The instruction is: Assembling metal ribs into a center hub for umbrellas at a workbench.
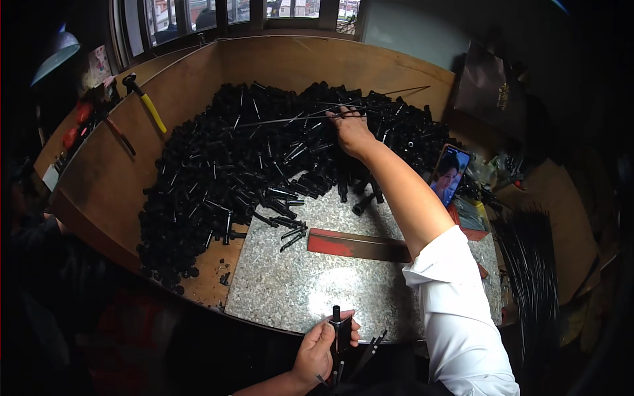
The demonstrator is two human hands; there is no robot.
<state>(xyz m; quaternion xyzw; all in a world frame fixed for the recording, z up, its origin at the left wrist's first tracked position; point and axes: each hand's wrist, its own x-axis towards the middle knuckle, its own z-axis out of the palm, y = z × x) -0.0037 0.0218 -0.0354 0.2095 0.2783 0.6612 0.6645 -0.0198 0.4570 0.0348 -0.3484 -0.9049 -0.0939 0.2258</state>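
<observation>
My left hand [318, 348], at the near edge of the stone slab [264, 284], is closed around a black tubular part [337, 317] that stands upright. Several thin dark rods [370, 348] stick out beside and below that hand. My right arm reaches far across, and my right hand [354, 134] is over the back of a big heap of black tubular parts [218, 165]. Its fingers are bent around a long thin black rod [284, 121] lying across the heap; the fingertips are partly lost among the dark parts.
Wooden walls [290, 63] enclose the heap. A red and brown flat bar [356, 245] lies on the slab. On the right, a phone [450, 173] leans by a red box [470, 224], near a bundle of black rods [528, 270]. A yellow-handled hammer [153, 112] hangs over the left wall.
</observation>
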